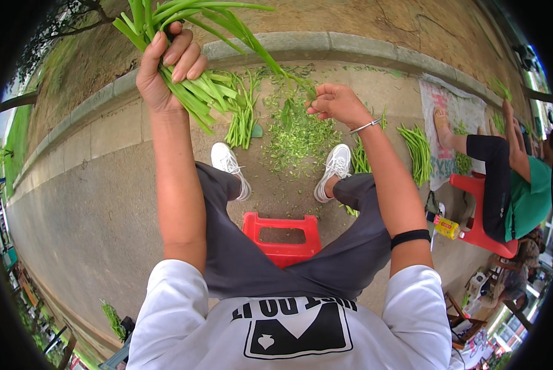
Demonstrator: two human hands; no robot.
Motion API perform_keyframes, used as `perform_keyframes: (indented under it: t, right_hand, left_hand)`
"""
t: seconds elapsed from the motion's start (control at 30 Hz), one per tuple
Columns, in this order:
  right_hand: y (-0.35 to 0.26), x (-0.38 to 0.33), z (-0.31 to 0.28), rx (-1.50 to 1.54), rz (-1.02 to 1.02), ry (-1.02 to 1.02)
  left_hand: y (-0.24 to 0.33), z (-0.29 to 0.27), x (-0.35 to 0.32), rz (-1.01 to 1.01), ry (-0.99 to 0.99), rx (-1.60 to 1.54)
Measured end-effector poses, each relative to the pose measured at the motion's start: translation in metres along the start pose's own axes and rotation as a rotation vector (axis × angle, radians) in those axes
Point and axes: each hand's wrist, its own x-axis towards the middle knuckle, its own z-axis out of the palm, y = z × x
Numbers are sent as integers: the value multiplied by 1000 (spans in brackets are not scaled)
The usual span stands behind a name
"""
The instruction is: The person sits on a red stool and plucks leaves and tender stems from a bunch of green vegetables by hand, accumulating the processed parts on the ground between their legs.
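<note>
My left hand (170, 71), raised at the upper left, is closed round a bunch of long green vegetable stalks (205, 95). Their cut ends point down past my palm, and the upper parts fan out above my fist. One long stalk bends over to the right, its leafy tip (304, 86) reaching my right hand (341, 105). Thumb and fingers there are pinched on that leafy end. Beneath, between my white shoes, torn green leaves (301, 139) litter the pavement. A bundle of trimmed stalks (242, 123) lies by my left shoe.
More stalk bundles (417, 153) lie right of my right shoe, beside a printed white sack (446, 117). A red plastic stool (282, 237) is between my legs. At right, a person in green sits on another red stool (473, 216) near a yellow-labelled bottle (447, 227). A curb (301, 44) runs ahead.
</note>
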Motion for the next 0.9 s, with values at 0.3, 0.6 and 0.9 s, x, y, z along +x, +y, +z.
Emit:
perform_keyframes:
  t: [0.3, 0.6, 0.9]
  right_hand:
    - [2, -3, -11, -111, -53, 114]
    - [4, 0, -21, -317, -169, 237]
    - [5, 3, -26, -224, -148, 314]
  left_hand:
    - [3, 0, -2, 10, 42, 0]
    - [1, -2, -2, 25, 90, -47]
    - [-1, -2, -2, 22, 111, -80]
